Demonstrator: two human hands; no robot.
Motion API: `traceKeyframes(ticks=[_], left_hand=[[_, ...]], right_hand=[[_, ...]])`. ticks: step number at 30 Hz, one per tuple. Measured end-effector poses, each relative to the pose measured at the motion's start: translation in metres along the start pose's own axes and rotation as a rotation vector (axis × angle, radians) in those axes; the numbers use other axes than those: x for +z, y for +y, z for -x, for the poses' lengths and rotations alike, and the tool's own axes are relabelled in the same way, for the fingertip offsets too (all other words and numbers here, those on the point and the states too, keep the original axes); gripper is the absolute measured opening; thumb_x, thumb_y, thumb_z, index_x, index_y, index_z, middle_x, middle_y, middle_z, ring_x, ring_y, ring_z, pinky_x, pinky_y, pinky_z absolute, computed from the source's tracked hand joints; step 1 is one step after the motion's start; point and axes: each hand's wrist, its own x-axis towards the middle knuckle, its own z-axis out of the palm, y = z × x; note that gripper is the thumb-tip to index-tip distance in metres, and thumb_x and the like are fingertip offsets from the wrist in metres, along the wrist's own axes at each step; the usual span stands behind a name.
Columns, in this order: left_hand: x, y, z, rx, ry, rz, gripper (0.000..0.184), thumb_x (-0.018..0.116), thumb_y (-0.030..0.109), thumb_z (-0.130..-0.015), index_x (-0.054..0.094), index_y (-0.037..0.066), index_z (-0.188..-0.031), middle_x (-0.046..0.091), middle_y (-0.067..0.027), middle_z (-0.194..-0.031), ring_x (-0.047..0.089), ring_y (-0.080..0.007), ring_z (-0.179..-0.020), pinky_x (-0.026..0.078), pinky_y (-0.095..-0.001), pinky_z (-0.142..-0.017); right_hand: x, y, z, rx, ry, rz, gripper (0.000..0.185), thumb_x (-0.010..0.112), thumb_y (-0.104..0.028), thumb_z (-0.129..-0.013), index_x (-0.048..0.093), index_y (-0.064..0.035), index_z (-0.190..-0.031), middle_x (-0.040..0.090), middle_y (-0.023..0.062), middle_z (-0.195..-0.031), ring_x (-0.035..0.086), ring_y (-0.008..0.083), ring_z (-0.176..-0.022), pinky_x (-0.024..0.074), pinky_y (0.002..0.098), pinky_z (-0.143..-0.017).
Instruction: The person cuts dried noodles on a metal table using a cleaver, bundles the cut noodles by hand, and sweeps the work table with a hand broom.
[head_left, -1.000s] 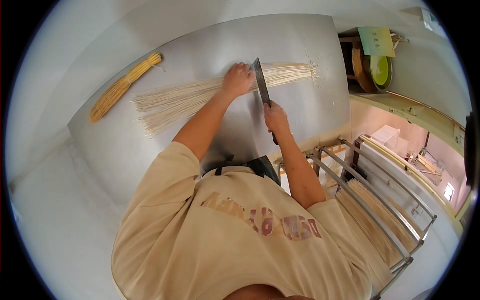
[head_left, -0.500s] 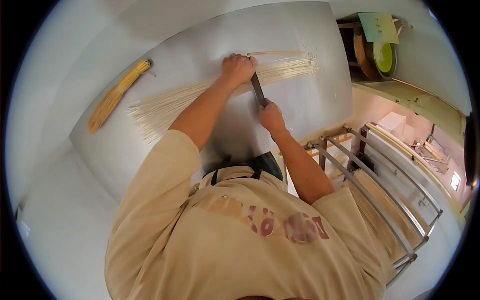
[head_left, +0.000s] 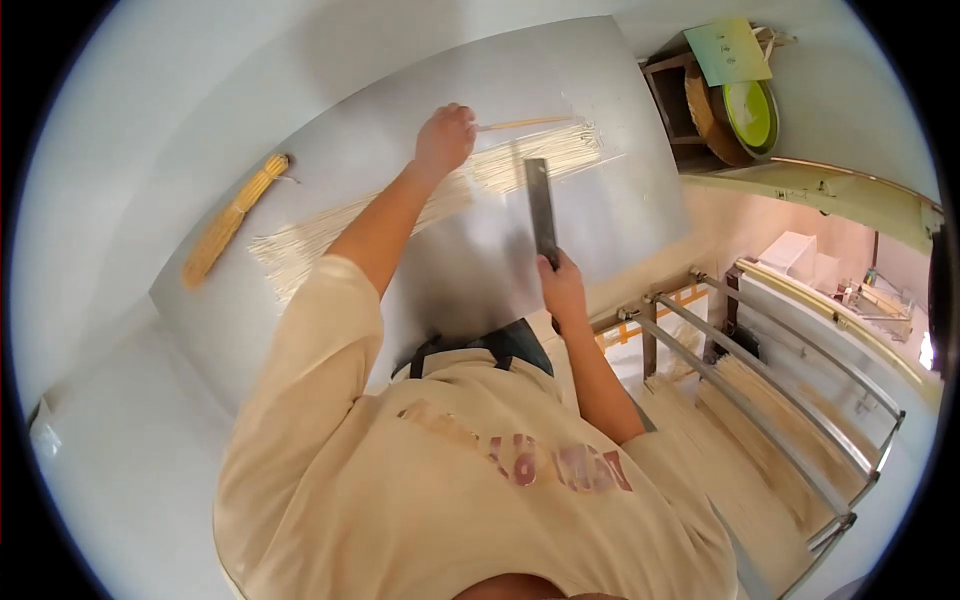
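Note:
My right hand [head_left: 563,285] is closed around the handle of a long, broad-bladed knife [head_left: 540,205]. Its blade points away from me, with the tip near the noodles. Thin pale noodles lie in a long band on the metal tabletop, split by a narrow gap into a left bundle [head_left: 320,225] and a shorter right bundle [head_left: 535,160]. My left hand [head_left: 447,138] rests at the far side of the band, fingers curled, beside the left end of a thin wooden stick [head_left: 527,123]. What its fingers hold, if anything, is hidden.
A yellow straw brush [head_left: 235,220] lies on the left of the metal table [head_left: 480,245]. Beyond the right edge stand a green bowl [head_left: 750,113] and a brown basin. Metal rails [head_left: 745,410] with more noodles below them are at my right.
The knife has come away from my left hand, back and to the right. A gap now shows between the two noodle bundles. The whole view has shifted slightly.

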Motion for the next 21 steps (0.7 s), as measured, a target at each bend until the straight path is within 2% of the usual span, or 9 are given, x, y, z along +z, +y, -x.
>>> traceKeyframes(ticks=[1, 4, 5, 12, 14, 15, 16, 18, 21], left_hand=[[0.006, 0.003, -0.007, 0.055, -0.071, -0.078, 0.014, 0.059, 0.015, -0.090, 0.064, 0.004, -0.098, 0.064, -0.0121, -0.105, 0.062, -0.0321, -0.105, 0.052, -0.0415, -0.089], [0.026, 0.006, -0.021, 0.060, -0.197, -0.407, 0.012, 0.058, 0.014, -0.091, 0.064, 0.005, -0.096, 0.064, -0.0113, -0.105, 0.062, -0.0311, -0.103, 0.052, -0.0417, -0.088], [0.029, 0.003, -0.021, 0.051, -0.204, -0.412, 0.012, 0.058, 0.014, -0.091, 0.064, 0.005, -0.096, 0.064, -0.0113, -0.105, 0.062, -0.0311, -0.103, 0.052, -0.0417, -0.088], [-0.055, -0.020, 0.062, -0.099, 0.026, -0.284, 0.005, 0.062, 0.010, -0.088, 0.063, 0.006, -0.091, 0.064, -0.0119, -0.093, 0.060, -0.0318, -0.094, 0.049, -0.0432, -0.083], [-0.078, -0.027, 0.115, -0.081, 0.074, -0.294, 0.005, 0.062, 0.011, -0.088, 0.063, 0.006, -0.089, 0.063, -0.0122, -0.092, 0.059, -0.0320, -0.092, 0.047, -0.0442, -0.080], [-0.079, -0.034, 0.141, -0.030, 0.119, -0.296, 0.005, 0.062, 0.011, -0.087, 0.063, 0.006, -0.089, 0.063, -0.0123, -0.091, 0.058, -0.0319, -0.091, 0.046, -0.0444, -0.079], [-0.083, -0.036, 0.158, -0.045, 0.123, -0.304, 0.005, 0.062, 0.011, -0.087, 0.063, 0.006, -0.089, 0.063, -0.0123, -0.091, 0.058, -0.0319, -0.091, 0.046, -0.0444, -0.079], [-0.084, -0.042, 0.187, -0.115, 0.046, -0.310, 0.005, 0.061, 0.009, -0.086, 0.063, 0.006, -0.090, 0.062, -0.0114, -0.091, 0.058, -0.0312, -0.091, 0.046, -0.0434, -0.079], [-0.067, -0.063, 0.202, -0.085, 0.091, -0.372, 0.006, 0.059, 0.008, -0.086, 0.063, 0.007, -0.091, 0.062, -0.0101, -0.092, 0.058, -0.0299, -0.092, 0.046, -0.0429, -0.080]], right_hand=[[-0.016, 0.010, 0.001, 0.019, -0.014, -0.021, 0.040, 0.058, -0.031, -0.094, 0.064, 0.0006, -0.118, 0.070, 0.0225, -0.093, 0.068, 0.0383, -0.084, 0.0527, 0.0448, -0.076], [-0.057, 0.019, 0.009, 0.247, -0.157, -0.053, 0.037, 0.058, -0.031, -0.096, 0.064, 0.0018, -0.112, 0.060, 0.0127, -0.066, 0.060, 0.0247, -0.051, 0.0494, 0.0383, -0.051], [-0.058, 0.024, 0.010, 0.232, -0.142, -0.198, 0.027, 0.060, -0.030, -0.098, 0.055, -0.0039, -0.090, 0.044, -0.0010, -0.055, 0.041, 0.0117, -0.038, 0.0355, 0.0310, -0.037], [-0.038, 0.037, -0.020, 0.271, -0.344, -0.305, 0.026, 0.061, -0.029, -0.098, 0.055, -0.0046, -0.090, 0.044, -0.0008, -0.055, 0.041, 0.0117, -0.038, 0.0342, 0.0301, -0.035], [-0.029, 0.033, -0.039, 0.188, -0.337, -0.213, 0.036, 0.060, -0.030, -0.096, 0.064, 0.0044, -0.107, 0.054, 0.0069, -0.061, 0.051, 0.0180, -0.043, 0.0439, 0.0365, -0.042], [-0.016, 0.045, -0.056, 0.108, -0.287, -0.165, 0.038, 0.059, -0.032, -0.095, 0.064, 0.0037, -0.108, 0.060, 0.0111, -0.066, 0.059, 0.0237, -0.053, 0.0497, 0.0417, -0.055], [-0.013, 0.034, -0.064, 0.101, -0.302, -0.159, 0.038, 0.059, -0.032, -0.095, 0.064, 0.0037, -0.108, 0.060, 0.0111, -0.066, 0.059, 0.0237, -0.053, 0.0497, 0.0417, -0.055], [-0.011, 0.014, -0.072, 0.097, -0.258, 0.023, 0.042, 0.056, -0.034, -0.094, 0.064, 0.0022, -0.114, 0.067, 0.0183, -0.078, 0.067, 0.0342, -0.072, 0.0510, 0.0465, -0.072], [0.012, 0.005, -0.071, -0.042, -0.240, 0.054, 0.043, 0.053, -0.034, -0.094, 0.064, 0.0009, -0.117, 0.069, 0.0266, -0.097, 0.066, 0.0440, -0.096, 0.0503, 0.0480, -0.083]])
